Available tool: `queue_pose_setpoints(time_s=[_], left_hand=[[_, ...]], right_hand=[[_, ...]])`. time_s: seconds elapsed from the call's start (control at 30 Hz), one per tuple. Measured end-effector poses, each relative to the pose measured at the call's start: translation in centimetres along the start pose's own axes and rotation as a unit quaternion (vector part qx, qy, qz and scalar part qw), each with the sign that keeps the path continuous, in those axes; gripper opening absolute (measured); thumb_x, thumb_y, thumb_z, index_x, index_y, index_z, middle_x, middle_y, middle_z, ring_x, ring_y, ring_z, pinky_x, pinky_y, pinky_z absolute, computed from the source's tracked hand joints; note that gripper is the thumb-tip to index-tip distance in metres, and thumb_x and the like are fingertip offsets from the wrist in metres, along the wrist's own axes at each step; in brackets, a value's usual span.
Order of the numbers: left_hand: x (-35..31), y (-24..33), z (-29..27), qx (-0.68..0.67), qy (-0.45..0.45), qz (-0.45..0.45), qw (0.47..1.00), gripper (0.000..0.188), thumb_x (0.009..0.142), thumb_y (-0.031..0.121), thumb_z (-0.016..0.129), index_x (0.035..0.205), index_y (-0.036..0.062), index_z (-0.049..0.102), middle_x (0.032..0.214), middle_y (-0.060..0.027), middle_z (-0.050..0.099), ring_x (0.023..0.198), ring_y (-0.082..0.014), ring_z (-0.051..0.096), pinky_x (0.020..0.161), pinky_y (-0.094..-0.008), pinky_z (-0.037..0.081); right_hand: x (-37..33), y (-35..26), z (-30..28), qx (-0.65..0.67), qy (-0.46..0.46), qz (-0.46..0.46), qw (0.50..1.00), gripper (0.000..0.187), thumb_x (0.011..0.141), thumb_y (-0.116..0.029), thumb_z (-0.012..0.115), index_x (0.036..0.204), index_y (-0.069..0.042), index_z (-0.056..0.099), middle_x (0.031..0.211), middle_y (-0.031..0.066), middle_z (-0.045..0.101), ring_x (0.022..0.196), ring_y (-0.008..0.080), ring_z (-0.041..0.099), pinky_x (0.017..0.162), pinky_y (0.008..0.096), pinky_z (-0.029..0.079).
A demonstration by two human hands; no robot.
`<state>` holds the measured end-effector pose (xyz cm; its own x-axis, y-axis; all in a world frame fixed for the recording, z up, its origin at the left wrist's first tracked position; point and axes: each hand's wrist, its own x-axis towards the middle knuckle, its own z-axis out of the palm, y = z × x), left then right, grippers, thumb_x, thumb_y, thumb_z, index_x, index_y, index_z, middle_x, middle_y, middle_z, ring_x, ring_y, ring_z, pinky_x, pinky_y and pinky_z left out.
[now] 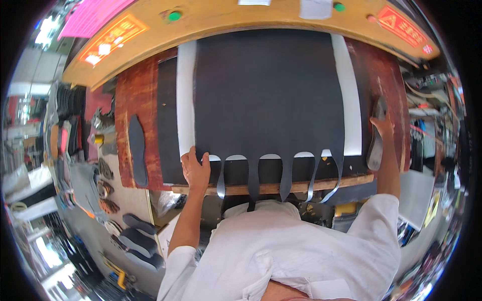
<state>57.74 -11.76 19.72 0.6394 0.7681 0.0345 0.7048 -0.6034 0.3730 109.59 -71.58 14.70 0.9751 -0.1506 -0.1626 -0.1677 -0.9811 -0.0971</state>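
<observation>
A large black sheet (pixel 266 90) covers the middle of the work surface, over a white layer (pixel 186 100) that shows along both sides. Its near edge has rounded cut-outs, with narrow black strips (pixel 285 175) hanging over the table's front edge. At the sheet's near left corner lies my left hand (pixel 196 168), thumb and fingers apart, touching the white and black edges. Off to the right, the fingers of my right hand (pixel 384 128) curl over a long grey sole-shaped piece (pixel 375 150) with a darker rim; its exact kind is unclear.
A dark insole (pixel 136 150) lies on the red-brown board (pixel 128 110) at left. The yellow machine beam (pixel 281 14) spans the far side. Several dark soles (pixel 136 241) sit low at left. A wooden strip (pixel 321 184) edges the table front. A grey panel (pixel 416 198) stands at right.
</observation>
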Motion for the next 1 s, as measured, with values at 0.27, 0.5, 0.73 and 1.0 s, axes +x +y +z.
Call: queue_pose_setpoints(time_s=[0.27,0.5,0.73,1.0], left_hand=[[-2.2,-6.3,-3.0,-0.219,0.002,-0.146,0.965,0.034,0.103,0.022,0.071,0.128,-0.0008,0.071,0.109,-0.0155,0.074,0.091,-0.0249,0.073,0.084,-0.0377,0.059],[1.0,-8.2,-1.5,-0.268,0.028,-0.022,0.963,0.024,0.102,0.009,0.069,0.124,0.0007,0.073,0.105,-0.0149,0.073,0.084,-0.0248,0.072,0.075,-0.0373,0.059],[1.8,-7.5,-2.3,-0.316,0.000,0.007,0.949,0.021,0.102,0.006,0.068,0.122,0.0009,0.073,0.101,-0.0144,0.070,0.077,-0.0232,0.070,0.069,-0.0360,0.058],[2.4,-10.2,-3.7,-0.371,0.048,-0.072,0.924,0.023,0.104,0.007,0.067,0.124,-0.0007,0.073,0.110,-0.0160,0.072,0.091,-0.0257,0.072,0.078,-0.0366,0.059]], right_hand=[[-6.5,-7.9,-7.1,0.011,0.060,-0.219,0.974,0.118,0.068,-0.034,0.090,0.173,-0.021,0.036,0.165,0.0334,0.044,0.148,0.0495,0.049,0.124,0.0545,0.041],[-24.2,-34.0,-13.1,0.029,-0.131,-0.399,0.907,0.124,0.069,-0.040,0.092,0.175,-0.021,0.030,0.145,0.0337,0.055,0.135,0.0500,0.057,0.118,0.0489,0.047],[-31.0,-53.6,-10.1,0.065,-0.311,-0.369,0.874,0.126,0.071,-0.049,0.087,0.176,-0.019,0.025,0.151,0.0366,0.049,0.139,0.0506,0.055,0.116,0.0498,0.048],[-34.8,-58.3,-6.3,-0.209,-0.152,-0.862,0.437,0.110,0.072,-0.014,0.090,0.167,-0.036,0.040,0.154,0.0196,0.047,0.141,0.0428,0.047,0.127,0.0617,0.031]])
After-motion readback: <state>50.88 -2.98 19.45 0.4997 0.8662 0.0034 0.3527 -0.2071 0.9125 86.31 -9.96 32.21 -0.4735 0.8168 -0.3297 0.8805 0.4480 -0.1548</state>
